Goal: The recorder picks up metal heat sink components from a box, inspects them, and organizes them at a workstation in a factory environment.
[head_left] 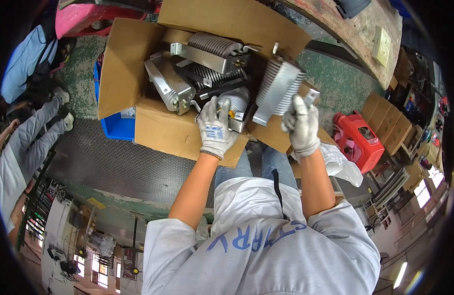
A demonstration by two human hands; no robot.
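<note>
— Where to look for the silver, ribbed metal unit with a flat side plate (278,91)?
— Just ahead and left of the right hand's (304,132) white-gloved fingers, clasped around its bracket end.
— And at the left hand (216,132)?
— Touching, with half-bent gloved fingers, a rounded silver ribbed unit (238,96); cannot tell whether gripping.
— Farther out?
— Ahead of those fingers, inside an open brown cardboard box (163,130), more ribbed units (207,56).

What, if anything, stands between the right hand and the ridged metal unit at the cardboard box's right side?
Nothing visible apart from the white glove: the right hand closes on the near end of the ridged metal unit. The other units lie to the left inside the cardboard box, not between them.
</note>
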